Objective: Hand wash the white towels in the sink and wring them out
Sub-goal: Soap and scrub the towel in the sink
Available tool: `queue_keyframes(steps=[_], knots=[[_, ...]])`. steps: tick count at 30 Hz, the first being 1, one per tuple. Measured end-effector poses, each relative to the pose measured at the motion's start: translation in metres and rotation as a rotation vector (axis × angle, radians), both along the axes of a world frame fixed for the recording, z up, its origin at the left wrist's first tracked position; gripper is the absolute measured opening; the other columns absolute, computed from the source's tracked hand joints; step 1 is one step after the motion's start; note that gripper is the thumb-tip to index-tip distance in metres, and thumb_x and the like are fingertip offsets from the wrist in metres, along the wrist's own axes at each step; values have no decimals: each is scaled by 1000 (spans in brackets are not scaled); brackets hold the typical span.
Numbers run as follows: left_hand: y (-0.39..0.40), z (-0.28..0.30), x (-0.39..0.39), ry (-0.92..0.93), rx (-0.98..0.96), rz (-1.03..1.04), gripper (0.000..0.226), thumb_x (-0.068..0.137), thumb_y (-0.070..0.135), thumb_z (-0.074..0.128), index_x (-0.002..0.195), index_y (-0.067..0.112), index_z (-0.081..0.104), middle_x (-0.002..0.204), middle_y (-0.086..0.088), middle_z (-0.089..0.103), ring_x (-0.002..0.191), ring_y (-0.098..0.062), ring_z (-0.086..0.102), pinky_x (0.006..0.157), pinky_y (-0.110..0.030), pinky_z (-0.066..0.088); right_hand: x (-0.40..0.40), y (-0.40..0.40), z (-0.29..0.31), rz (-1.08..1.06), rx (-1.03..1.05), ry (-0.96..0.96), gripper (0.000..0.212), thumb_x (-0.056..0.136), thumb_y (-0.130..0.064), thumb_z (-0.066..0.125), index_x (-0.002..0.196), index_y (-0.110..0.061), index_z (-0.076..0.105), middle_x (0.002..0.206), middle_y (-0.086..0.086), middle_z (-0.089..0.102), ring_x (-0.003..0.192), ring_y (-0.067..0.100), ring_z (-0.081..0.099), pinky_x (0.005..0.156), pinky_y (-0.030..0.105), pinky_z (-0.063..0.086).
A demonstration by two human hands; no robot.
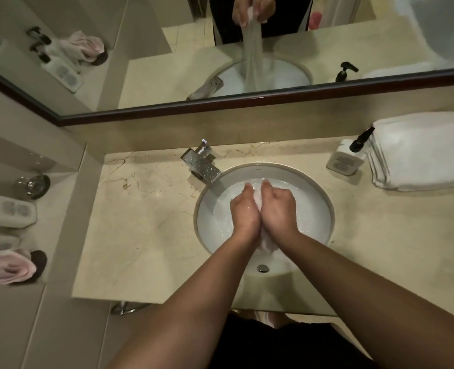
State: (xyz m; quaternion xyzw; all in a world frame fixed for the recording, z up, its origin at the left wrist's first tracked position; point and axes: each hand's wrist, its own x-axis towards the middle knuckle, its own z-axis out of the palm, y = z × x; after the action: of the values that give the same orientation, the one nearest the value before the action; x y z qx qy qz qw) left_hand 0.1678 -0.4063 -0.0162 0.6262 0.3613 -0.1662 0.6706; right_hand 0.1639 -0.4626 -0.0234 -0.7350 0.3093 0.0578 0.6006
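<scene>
Over the round white porcelain sink (319,209), the left hand (244,211) and right hand (280,209) each have a closed grip on one wet white towel (267,242) bunched between them. Behind the sink stands a chrome tap (203,165). To its right, on the beige marble tabletop (140,222), are one white pump bottle (347,158) and one stack of folded white towels (420,153), with a framed mirror (167,49) above.

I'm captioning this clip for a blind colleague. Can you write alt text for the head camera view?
Seen from above, a left hand and right hand squeeze a wet white towel over a round white sink holding water. A chrome faucet sits at the sink's back left; a pump soap bottle and stacked folded white towels sit on the marble counter, below a mirror.
</scene>
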Motion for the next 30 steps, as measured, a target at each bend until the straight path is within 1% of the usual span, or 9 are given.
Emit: queue_keyframes(steps=[4,8,11,14,18,21,24,27,30], knots=[[1,-4,0,-11,-49,-28,34,105,33,48,85,11,65,80,-9,70,76,-18,71,71,-29,53,5,-7,3,6,23,-6,54,101,-30,48,49,-17,38,44,-6,41,49,16,41,56,31,32],[14,-6,12,-37,-30,-21,35,106,28,45,84,8,63,74,-9,66,62,-9,68,56,-18,50,-5,8,11,156,66,-59,49,100,-30,50,55,-14,44,51,3,46,52,17,46,54,31,32],[20,-8,10,3,-54,-130,34,102,32,49,88,8,69,82,-13,74,80,-27,73,75,-32,57,12,-12,-5,45,89,26,37,97,-34,50,66,-14,55,60,8,52,58,20,52,59,31,39],[32,-19,12,40,-27,-153,38,101,37,50,109,5,70,98,-15,76,93,-32,73,92,-43,57,15,-41,-41,20,31,180,48,93,-47,50,74,-5,62,71,13,67,68,31,64,70,38,51],[58,-59,24,74,218,-232,33,100,34,54,105,3,66,98,-10,66,91,-26,61,91,-36,47,-6,-53,-96,131,-102,369,55,102,-46,43,108,4,66,106,17,67,100,36,63,83,35,44],[80,-98,31,134,469,-476,44,101,36,48,115,-2,64,110,-19,64,103,-34,59,90,-38,45,-21,-59,-128,179,-161,494,47,105,-36,37,101,3,62,105,22,63,88,31,56,81,36,42],[99,-127,31,166,594,-582,47,103,38,42,129,3,61,132,-17,61,120,-35,57,95,-36,43,-29,-68,-157,328,-295,596,35,102,-25,44,106,5,62,115,24,64,95,33,56,83,34,42],[108,-153,39,109,661,-642,48,104,40,37,132,8,60,135,-15,61,123,-34,56,104,-40,44,-20,-68,-172,410,-450,503,29,99,-16,50,116,3,62,116,20,65,107,35,59,81,33,41],[108,-178,51,63,691,-675,47,104,42,35,126,10,62,127,-14,66,119,-35,59,104,-46,44,14,-56,-191,457,-518,351,32,100,-23,51,122,-3,64,121,18,65,111,33,59,84,32,41]])
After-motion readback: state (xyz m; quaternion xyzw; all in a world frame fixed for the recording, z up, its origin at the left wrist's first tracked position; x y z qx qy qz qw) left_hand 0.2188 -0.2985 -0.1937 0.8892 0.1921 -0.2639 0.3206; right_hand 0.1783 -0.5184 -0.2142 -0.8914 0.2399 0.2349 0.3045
